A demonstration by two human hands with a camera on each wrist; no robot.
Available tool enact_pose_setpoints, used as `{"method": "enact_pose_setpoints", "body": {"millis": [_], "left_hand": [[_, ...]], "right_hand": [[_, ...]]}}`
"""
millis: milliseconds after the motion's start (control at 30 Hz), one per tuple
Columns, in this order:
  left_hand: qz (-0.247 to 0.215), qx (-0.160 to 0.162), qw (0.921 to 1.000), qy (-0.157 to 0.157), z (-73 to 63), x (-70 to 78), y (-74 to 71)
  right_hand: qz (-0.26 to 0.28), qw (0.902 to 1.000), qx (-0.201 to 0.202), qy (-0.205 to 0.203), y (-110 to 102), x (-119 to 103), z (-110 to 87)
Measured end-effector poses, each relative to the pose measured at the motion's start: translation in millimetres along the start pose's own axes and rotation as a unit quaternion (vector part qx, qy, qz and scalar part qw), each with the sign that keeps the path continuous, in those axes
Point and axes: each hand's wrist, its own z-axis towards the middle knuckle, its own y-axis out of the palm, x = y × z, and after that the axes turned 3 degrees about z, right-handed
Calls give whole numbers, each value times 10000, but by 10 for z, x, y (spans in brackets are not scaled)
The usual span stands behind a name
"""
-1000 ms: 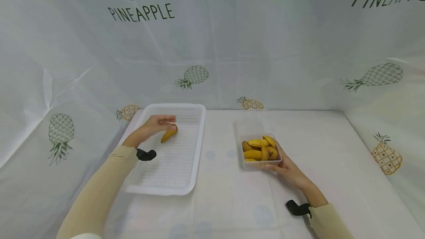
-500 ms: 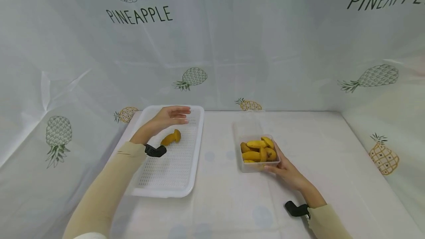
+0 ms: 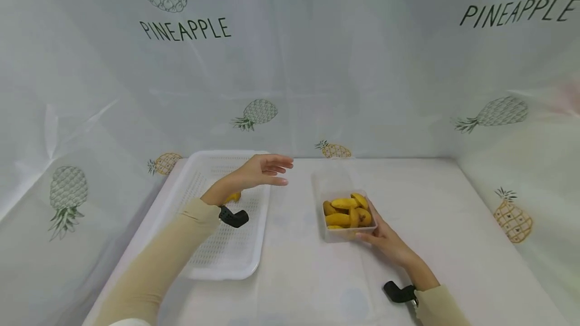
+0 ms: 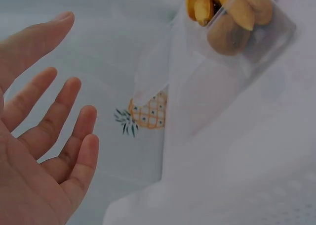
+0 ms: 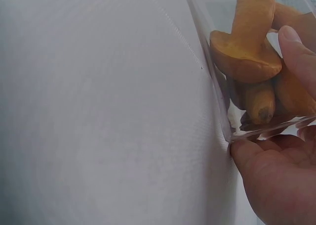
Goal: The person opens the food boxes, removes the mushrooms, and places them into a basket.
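My left hand [image 3: 258,171] hovers over the right edge of the white perforated tray [image 3: 240,255]. Its fingers are loosely bent and hold nothing, as the left wrist view also shows. One yellow-brown mushroom [image 3: 234,197] lies in the tray, partly hidden behind the left wrist. To the right stands a clear plastic box [image 3: 340,236] filled with several yellow-brown mushrooms [image 3: 344,210]. My right hand [image 3: 382,238] grips the box at its near right corner. In the right wrist view, the fingers bend round the box wall beside a thick-stemmed mushroom [image 5: 249,57].
The box's clear lid [image 3: 333,177] is hinged back behind it. A white cloth [image 3: 299,286] covers the table. Behind rises a pale curtain [image 3: 308,64] printed with pineapples. Each wrist carries a black camera mount [image 3: 233,217].
My left hand has moved right, away from the mushroom in the tray and past the tray's right rim. My right hand keeps its grip on the box. The head view has shifted slightly.
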Motion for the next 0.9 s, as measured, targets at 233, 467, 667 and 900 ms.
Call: {"method": "enact_pose_setpoints", "body": {"millis": [233, 467, 667, 900], "left_hand": [[139, -407, 9988, 212, 177, 82, 318], [191, -753, 9957, 509, 390, 114, 613], [284, -1030, 9923, 628, 547, 114, 878], [503, -1223, 9885, 739, 668, 92, 1102]], "right_hand": [[92, 9999, -11, -110, 39, 10, -7], [141, 9998, 55, -137, 31, 23, 4], [220, 9997, 72, -84, 12, 31, -21], [324, 9994, 76, -105, 14, 16, -30]]}}
